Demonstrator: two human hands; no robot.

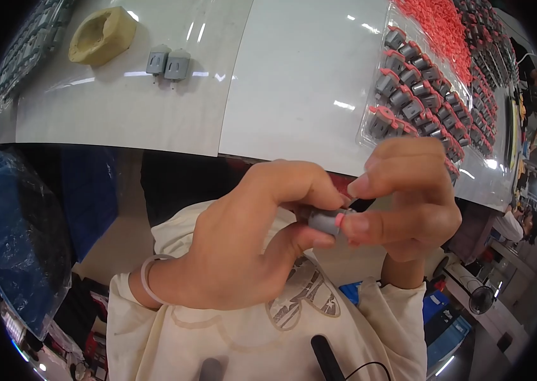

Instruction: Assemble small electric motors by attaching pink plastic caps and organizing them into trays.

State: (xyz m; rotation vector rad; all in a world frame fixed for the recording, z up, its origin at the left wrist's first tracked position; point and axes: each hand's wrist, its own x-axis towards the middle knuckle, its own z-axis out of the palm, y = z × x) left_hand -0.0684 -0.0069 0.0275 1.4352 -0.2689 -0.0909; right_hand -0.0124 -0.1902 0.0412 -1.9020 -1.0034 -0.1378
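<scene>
Above my lap, just in front of the table edge, my left hand (236,232) is closed on a small grey motor (323,222), gripped between thumb and fingers. A bit of a pink plastic piece (339,220) shows at the motor's right end. My right hand (417,193) pinches that pink piece against the motor with thumb and fingertips, which hide most of it. Two more grey motors (177,65) without pink parts stand side by side on the table at the left.
At the right, a clear plastic tray (365,132) holds rows of grey motors with pink pieces. Behind it lies a heap of loose pink pieces (436,32). A yellowish hollow block (104,36) and another tray of motors (30,47) are at the far left.
</scene>
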